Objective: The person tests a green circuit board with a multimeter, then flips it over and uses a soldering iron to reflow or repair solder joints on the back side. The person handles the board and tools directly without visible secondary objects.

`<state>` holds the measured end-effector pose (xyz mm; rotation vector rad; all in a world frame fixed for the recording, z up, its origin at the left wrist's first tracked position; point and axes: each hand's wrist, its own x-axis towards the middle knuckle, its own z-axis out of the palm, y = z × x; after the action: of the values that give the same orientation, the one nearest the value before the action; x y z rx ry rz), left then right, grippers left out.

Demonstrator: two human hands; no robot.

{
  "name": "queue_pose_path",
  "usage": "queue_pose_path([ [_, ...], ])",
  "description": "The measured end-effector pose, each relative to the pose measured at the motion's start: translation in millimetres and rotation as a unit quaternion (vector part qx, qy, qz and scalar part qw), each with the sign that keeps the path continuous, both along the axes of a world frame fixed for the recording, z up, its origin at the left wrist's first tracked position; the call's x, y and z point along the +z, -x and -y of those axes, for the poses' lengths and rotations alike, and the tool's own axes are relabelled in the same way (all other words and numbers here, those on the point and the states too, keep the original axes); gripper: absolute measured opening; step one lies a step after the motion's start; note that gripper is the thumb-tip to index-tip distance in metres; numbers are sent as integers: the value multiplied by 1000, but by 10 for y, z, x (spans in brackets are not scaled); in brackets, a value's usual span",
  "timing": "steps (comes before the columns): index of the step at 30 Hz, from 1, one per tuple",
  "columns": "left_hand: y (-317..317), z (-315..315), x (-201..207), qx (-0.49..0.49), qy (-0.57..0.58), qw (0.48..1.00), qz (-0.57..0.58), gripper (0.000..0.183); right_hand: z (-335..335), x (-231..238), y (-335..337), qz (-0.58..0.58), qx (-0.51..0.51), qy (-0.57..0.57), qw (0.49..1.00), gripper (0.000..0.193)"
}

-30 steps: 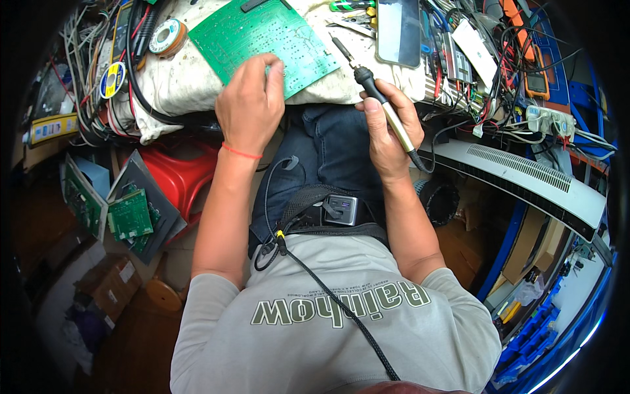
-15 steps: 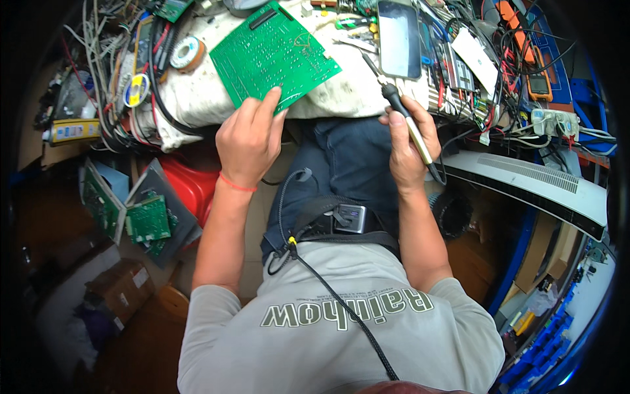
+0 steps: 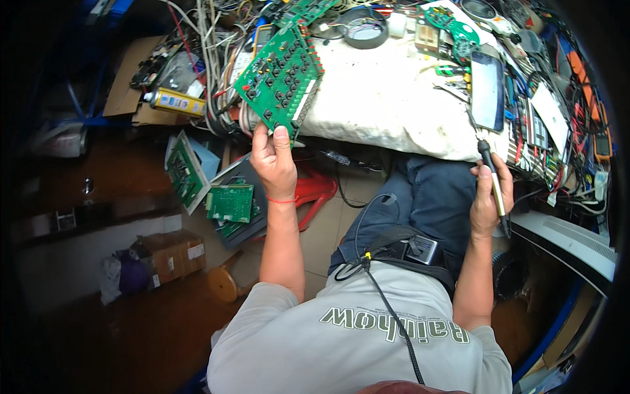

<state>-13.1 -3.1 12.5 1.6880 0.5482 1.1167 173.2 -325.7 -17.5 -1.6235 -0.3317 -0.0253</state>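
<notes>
Pinched by its near corner in my left hand is a green circuit board. It is raised and tilted at the left end of the white cloth, its component side showing, with black parts, a pale strip and a row of red parts along one edge. My right hand is closed around the handle of a soldering iron, at the cloth's front right edge. The iron's tip points away from me, close to the lower end of a dark-screened phone. My right hand is well apart from the board.
White cloth covers the bench middle. Tangled cables and a yellow can lie left. A black ring and another green board sit farther back. Below are more boards, a red stool and a cardboard box.
The circuit board has been lifted off the cloth and turned over from its solder side, and carried left. The view has swung left. My right hand keeps hold of the soldering iron.
</notes>
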Motion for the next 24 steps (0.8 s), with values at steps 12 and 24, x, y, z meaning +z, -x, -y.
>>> queue_pose_path([
  [12, 2, -44, -6, 18, 130, 988, 78, 16, 4, 20, 8, 20, 18, 12, 1000, 33],
  [24, 31, -65, -30, 6, 165, 981, 104, 18, -23, 7, 13, 26, 35, 17, 999, 33],
])
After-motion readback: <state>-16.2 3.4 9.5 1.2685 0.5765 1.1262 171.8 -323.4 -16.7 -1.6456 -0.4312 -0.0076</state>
